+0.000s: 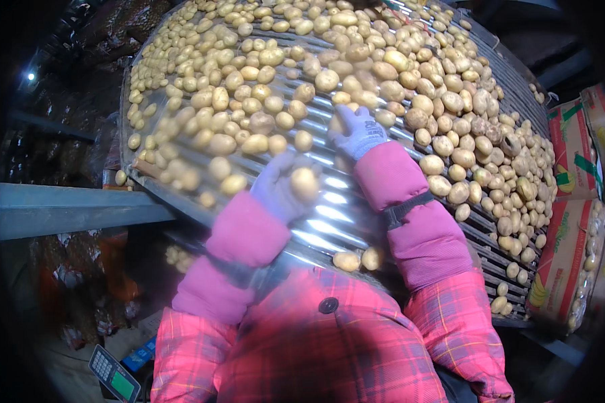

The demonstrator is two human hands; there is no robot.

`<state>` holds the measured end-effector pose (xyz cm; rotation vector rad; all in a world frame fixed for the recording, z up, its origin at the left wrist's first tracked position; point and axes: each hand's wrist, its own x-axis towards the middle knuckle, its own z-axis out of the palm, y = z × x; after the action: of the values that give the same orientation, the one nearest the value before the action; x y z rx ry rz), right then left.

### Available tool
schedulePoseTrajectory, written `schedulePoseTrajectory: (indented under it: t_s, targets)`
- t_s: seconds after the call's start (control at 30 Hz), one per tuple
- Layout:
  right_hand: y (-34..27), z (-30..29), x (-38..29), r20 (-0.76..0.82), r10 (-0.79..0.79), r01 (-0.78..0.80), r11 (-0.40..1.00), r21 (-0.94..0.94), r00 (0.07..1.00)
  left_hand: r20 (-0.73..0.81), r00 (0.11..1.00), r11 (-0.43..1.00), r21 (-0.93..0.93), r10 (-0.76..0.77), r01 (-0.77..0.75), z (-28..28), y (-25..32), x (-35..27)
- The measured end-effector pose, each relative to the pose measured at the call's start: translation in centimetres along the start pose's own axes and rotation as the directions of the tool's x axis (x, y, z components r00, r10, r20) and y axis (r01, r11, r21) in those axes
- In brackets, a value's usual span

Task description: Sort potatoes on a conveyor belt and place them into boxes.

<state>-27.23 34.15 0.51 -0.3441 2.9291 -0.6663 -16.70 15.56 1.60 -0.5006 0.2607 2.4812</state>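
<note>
Both my hands wear pale lavender gloves and reach over a slatted metal sorting bed (327,211) strewn with potatoes. A potato (305,184) lies against the fingers of my left hand (280,186), which is somewhat blurred and turned palm up. Farther out, my right hand (361,132) curls its thumb and fingers around another potato (337,125), partly hidden by the glove. Loose potatoes (262,123) lie just beyond my left hand, and a dense heap (454,101) spreads to the right of my right hand. Two potatoes (347,261) rest on the bars close to my body.
Printed cardboard boxes (559,257) stand along the right edge, one showing bagged potatoes. A blue-grey metal beam (80,210) juts in at left. A digital scale display (114,375) sits low at left. Filled sacks (75,282) are in the dim area at left.
</note>
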Motion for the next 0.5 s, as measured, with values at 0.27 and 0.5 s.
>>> schedulePoseTrajectory:
  t_s: [0.27,0.5]
  targets:
    - [-1.2,-4.6,-3.4,0.181,0.105,-0.209,0.498,0.842,0.978,0.056,0.982,0.937,0.291,0.182,-0.191,1.9,-0.6,-1.6]
    - [6.6,-2.8,-9.3,-0.032,-0.394,0.395,0.916,0.061,0.918,-0.077,0.990,0.966,0.243,0.114,-0.092,1.8,-0.1,-2.0]
